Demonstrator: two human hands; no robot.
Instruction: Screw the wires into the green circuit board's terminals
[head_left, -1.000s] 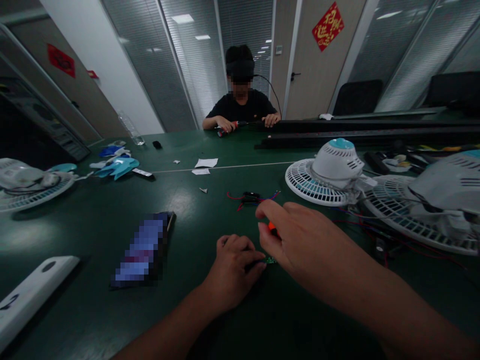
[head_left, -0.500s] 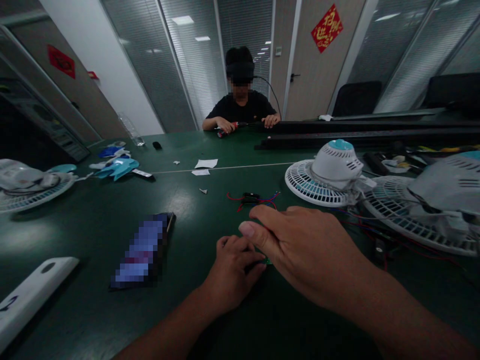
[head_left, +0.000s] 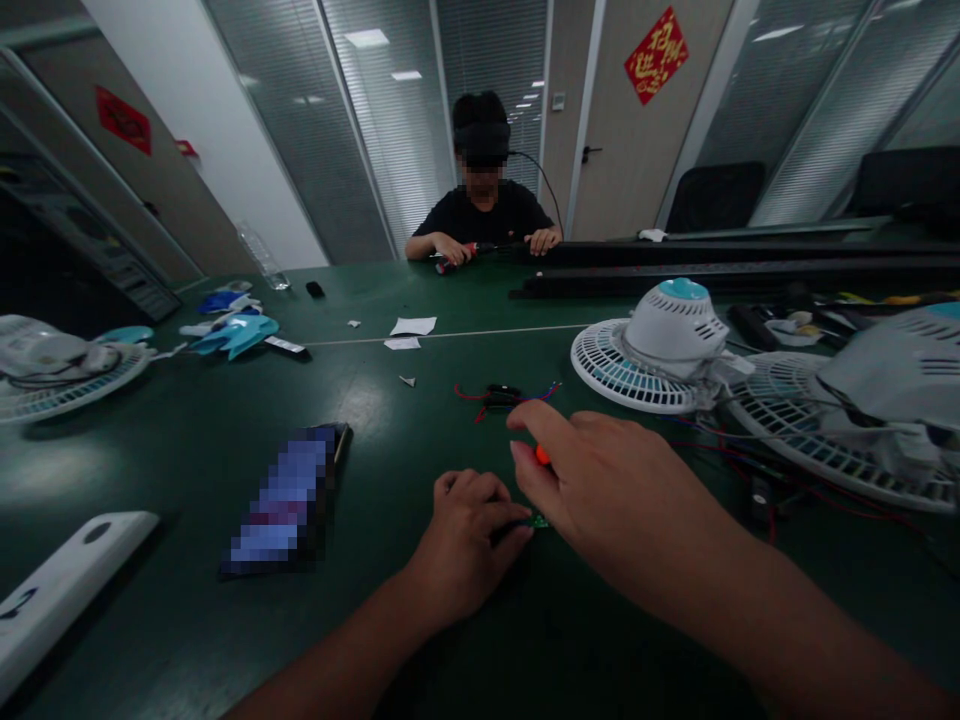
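Note:
Low over the green table, my left hand (head_left: 472,535) is closed, thumb and fingers pinching the edge of a small green circuit board (head_left: 539,521). Most of that board is hidden by my hands. My right hand (head_left: 607,490) is curled above and to the right of it. Between its thumb and forefinger shows a bright orange piece (head_left: 542,455), perhaps the end of a handle; the rest is covered by the hand. Just beyond my hands lies a black part with red and blue wires (head_left: 502,395), touched by neither hand.
White fan housings (head_left: 671,345) stand at the right with loose wires near them. A phone (head_left: 285,500) and a white panel (head_left: 75,590) lie at the left. Across the table sits a person (head_left: 484,205) holding a red and black tool (head_left: 455,258). Paper scraps (head_left: 412,326) lie mid-table.
My right hand has shifted slightly right, its thumb and forefinger have changed position, and the orange piece now shows between them. My left hand stays on the circuit board.

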